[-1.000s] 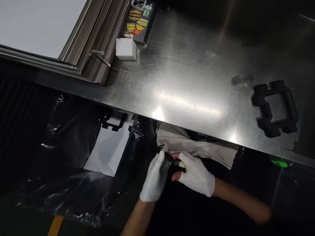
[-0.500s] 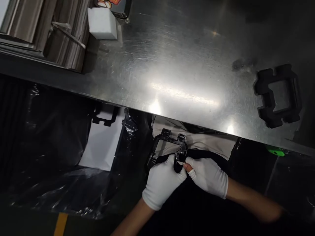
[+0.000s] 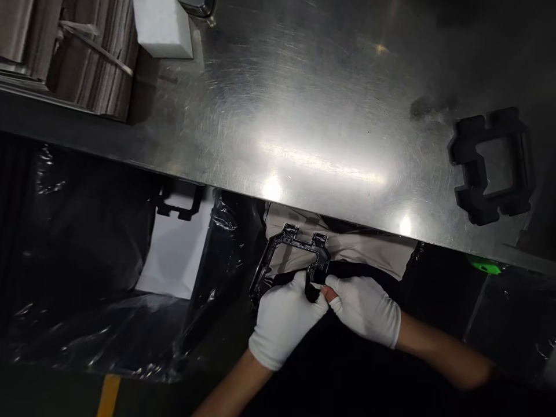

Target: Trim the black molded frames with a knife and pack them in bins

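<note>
Both gloved hands, left (image 3: 284,319) and right (image 3: 367,308), gripped a black frame (image 3: 290,255) with closed fingers, just below the worktop (image 3: 304,116) edge.

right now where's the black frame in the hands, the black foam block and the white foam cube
black frame (image 3: 299,242), head view, on its top bar above the gloved hands
black foam block (image 3: 473,174), head view, on its left wall, resting on the steel table
white foam cube (image 3: 163,26), head view, on its top face at the upper left

Single head cam, looking fwd and steeply down over near edge of steel table (image 3: 304,116); close on gloved left hand (image 3: 284,321) and right hand (image 3: 369,307) below edge. No 2nd view.
</note>
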`<state>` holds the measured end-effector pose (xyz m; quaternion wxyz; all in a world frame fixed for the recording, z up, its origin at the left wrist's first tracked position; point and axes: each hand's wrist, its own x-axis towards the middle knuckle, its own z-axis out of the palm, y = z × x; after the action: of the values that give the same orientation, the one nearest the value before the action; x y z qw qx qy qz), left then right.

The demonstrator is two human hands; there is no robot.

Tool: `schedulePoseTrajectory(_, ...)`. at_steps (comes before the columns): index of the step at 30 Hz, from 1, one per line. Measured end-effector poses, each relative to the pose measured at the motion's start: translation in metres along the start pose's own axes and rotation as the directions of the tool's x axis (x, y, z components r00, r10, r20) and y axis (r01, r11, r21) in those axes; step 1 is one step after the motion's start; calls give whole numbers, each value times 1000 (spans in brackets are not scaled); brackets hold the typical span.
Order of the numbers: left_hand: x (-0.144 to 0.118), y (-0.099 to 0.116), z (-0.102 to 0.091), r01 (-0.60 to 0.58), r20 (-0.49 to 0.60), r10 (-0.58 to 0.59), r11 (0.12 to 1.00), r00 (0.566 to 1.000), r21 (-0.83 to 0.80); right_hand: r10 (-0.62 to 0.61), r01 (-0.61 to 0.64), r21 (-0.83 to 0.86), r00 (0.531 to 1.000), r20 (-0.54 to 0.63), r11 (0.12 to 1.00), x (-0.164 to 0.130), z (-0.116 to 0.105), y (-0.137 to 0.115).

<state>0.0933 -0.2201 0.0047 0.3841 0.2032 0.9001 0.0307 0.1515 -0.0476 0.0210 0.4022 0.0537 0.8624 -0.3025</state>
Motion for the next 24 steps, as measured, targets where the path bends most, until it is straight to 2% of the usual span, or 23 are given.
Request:
schedulePoseTrajectory(7, 0, 3, 1, 29, -27, -28, 1000, 999, 9, 67, -68, 8, 994, 81, 998, -1, -5, -5)
schedulePoseTrajectory(16, -6, 7, 6, 46, -97, -44, 999, 994, 18, 145, -149, 76, 988, 59, 986, -1, 7, -6)
schedulePoseTrajectory(19, -3, 9, 8, 74, -96, -73, 997, 993, 5, 121, -120, 227, 993, 9, 967, -4, 6, 0)
schedulePoseTrajectory(21, 1, 6, 7, 108, -83, -110, 994, 990, -24, 100, -69, 390, 993, -60, 918, -8, 3, 10)
schedulePoseTrajectory(23, 2, -5, -1, 117, -57, -129, 977, 990, -180, 111, -26, 562, 987, -116, 827, -14, -2, 24)
schedulePoseTrajectory(24, 0, -12, -8, 99, -29, -115, 940, 993, -328, 124, -25, 638, 986, -111, 770, -18, -5, 32)
